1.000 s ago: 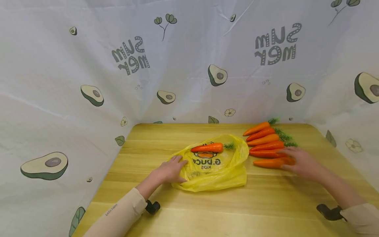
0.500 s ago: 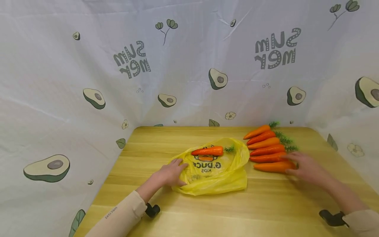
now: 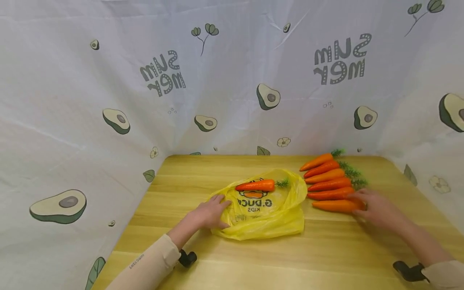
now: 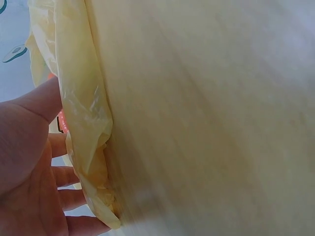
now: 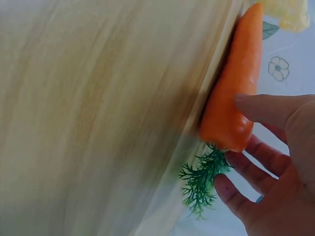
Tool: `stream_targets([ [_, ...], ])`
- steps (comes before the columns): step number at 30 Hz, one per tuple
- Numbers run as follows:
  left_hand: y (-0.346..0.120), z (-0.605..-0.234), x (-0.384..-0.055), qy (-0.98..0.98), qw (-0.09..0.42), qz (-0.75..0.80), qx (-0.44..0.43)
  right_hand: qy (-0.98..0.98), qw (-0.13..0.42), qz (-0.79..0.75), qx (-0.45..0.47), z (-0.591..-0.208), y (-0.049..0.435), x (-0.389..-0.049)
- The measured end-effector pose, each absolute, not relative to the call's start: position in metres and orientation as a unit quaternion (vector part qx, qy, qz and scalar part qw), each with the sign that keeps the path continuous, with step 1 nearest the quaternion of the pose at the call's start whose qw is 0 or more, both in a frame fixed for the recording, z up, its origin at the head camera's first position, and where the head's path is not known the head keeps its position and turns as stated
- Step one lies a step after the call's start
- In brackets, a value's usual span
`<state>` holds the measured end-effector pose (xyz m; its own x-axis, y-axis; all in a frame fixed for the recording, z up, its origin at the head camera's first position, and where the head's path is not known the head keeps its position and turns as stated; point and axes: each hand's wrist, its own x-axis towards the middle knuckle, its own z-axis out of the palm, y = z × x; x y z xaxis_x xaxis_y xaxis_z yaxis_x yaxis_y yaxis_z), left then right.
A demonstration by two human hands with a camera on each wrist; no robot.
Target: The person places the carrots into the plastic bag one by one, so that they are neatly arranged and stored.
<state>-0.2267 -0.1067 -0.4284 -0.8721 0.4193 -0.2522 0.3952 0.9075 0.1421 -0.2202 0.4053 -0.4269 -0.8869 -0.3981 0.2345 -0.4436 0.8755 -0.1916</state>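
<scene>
A yellow plastic bag (image 3: 272,225) with a printed duck logo lies flat mid-table. On top of the print, or under its thin film, I cannot tell which, is one carrot (image 3: 255,185). My left hand (image 3: 211,212) is at the bag's left end, its fingers spread and fairly straight against the plastic (image 4: 83,108). To the right, my right hand (image 3: 378,211) pinches the leafy end of the nearest carrot (image 3: 335,206) between thumb and fingers. That carrot (image 5: 238,83) rests on the table, its green top (image 5: 202,179) beside my fingertips.
Several more carrots (image 3: 326,175) lie in a row behind the held one, tips pointing left. A wooden table (image 3: 272,262) carries everything. White cloth (image 3: 232,80) printed with avocados rises at the back and sides.
My right hand shifts slightly toward the leafy end of the nearest carrot. The left hand and bag stay in place; the head view tilts a little.
</scene>
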Motion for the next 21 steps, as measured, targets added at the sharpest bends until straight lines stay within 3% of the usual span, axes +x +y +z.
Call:
stream_targets([
  [21, -0.1092, -0.4292, -0.2252, 0.968, 0.128, 0.038, 0.211, -0.965, 0.085, 0.110, 0.223, -0.4314, 0.4017, -0.2212],
])
